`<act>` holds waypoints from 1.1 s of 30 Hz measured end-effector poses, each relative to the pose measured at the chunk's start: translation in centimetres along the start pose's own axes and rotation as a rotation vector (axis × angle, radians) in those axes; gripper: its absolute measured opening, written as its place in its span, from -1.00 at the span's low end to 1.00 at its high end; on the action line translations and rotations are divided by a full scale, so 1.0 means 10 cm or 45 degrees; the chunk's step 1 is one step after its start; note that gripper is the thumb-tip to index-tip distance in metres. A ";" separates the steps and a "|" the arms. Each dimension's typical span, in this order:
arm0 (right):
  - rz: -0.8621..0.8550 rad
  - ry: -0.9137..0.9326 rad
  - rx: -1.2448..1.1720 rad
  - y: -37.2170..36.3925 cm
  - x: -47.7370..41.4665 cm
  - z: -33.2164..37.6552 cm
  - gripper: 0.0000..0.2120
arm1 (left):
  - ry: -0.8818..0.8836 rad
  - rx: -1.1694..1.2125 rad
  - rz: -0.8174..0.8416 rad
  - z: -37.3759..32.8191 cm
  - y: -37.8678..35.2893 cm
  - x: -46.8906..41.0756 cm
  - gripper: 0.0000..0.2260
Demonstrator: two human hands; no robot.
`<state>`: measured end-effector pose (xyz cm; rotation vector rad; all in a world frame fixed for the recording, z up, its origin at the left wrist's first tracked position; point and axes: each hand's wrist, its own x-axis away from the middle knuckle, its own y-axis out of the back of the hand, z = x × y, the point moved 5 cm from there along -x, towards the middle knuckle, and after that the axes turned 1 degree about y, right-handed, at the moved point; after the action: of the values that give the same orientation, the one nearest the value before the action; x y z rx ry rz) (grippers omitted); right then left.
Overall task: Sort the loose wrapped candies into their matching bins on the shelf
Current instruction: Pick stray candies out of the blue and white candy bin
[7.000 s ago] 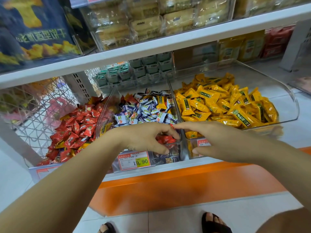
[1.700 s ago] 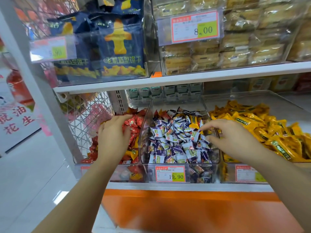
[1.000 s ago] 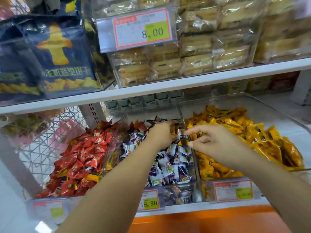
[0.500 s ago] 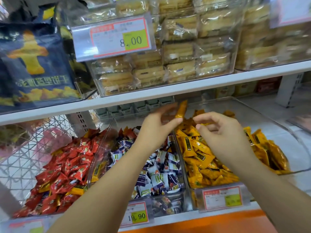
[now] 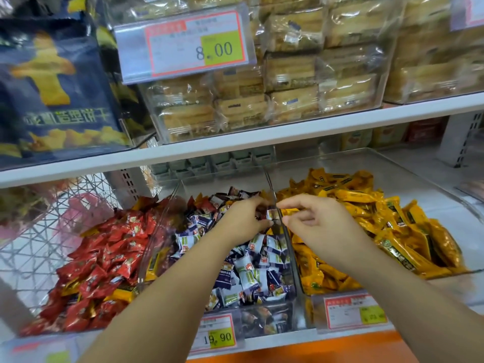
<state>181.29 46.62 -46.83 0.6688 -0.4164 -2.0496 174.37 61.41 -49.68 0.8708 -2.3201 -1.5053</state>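
Three clear bins stand side by side on the lower shelf. The left bin (image 5: pixel 167 205) holds red candies (image 5: pixel 104 258) with a few stray yellow ones (image 5: pixel 123 294). Blue-and-white candies (image 5: pixel 248 273) fill the middle bin (image 5: pixel 269 320), with a red candy (image 5: pixel 207 205) at its back. Long yellow candies (image 5: pixel 392 231) lie in the right bin (image 5: pixel 353 161). My left hand (image 5: pixel 243 221) is in the middle bin beside the divider (image 5: pixel 289 250), fingers curled round a small wrapped candy (image 5: pixel 271 214). My right hand (image 5: pixel 319 226) hovers over the yellow bin, loosely curled, its index finger reaching the divider.
A white shelf board (image 5: pixel 262 137) hangs close above the bins, carrying packed cakes (image 5: pixel 288 74) and dark blue snack bags (image 5: pixel 57 87). Price tags (image 5: pixel 217 336) front the bins. A white wire rack (image 5: pixel 39 231) stands at the left. An orange base (image 5: pixel 314 352) runs below.
My left hand held a yellow candy over the yellow bin half a second ago; it has dropped back into the middle bin by the divider, without it. My right hand stayed close.
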 end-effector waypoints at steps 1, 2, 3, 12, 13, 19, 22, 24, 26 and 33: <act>0.003 -0.001 0.005 -0.01 0.00 0.00 -0.79 | 0.001 0.034 0.002 0.00 -0.01 0.00 -0.66; 0.006 -0.001 0.010 -0.02 0.00 0.00 -0.80 | 0.001 0.088 0.015 0.01 -0.02 0.00 -0.72; 0.008 0.002 0.011 -0.03 0.00 0.00 -0.81 | 0.005 0.139 0.043 0.01 -0.03 0.02 -0.77; 0.038 0.005 0.042 -0.04 0.03 0.06 -0.84 | -0.053 0.177 0.100 0.02 0.08 0.27 -0.77; 0.038 0.008 0.048 -0.04 0.03 0.06 -0.84 | -0.061 0.160 0.099 0.01 0.10 0.30 -0.77; -0.039 0.009 0.085 -0.09 0.01 0.09 -0.85 | -0.140 0.217 -0.236 -0.08 0.39 0.64 -0.77; -0.083 0.015 0.135 -0.12 0.01 0.13 -0.87 | -0.136 0.207 -0.640 0.06 0.71 0.96 -0.77; -0.100 0.012 0.172 -0.14 0.02 0.14 -0.87 | -0.060 0.124 -0.866 0.24 0.92 1.19 -0.77; -0.115 -0.003 0.201 -0.15 0.02 0.16 -0.88 | 0.064 0.028 -0.980 0.47 1.08 1.36 -0.78; -0.199 -0.038 0.341 -0.22 0.01 0.28 -0.87 | 0.392 -0.108 -0.809 1.00 1.16 1.57 -0.74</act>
<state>178.15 47.78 -45.79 0.8545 -0.6829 -2.1736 152.91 62.89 -45.61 1.7865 -1.8261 -1.5173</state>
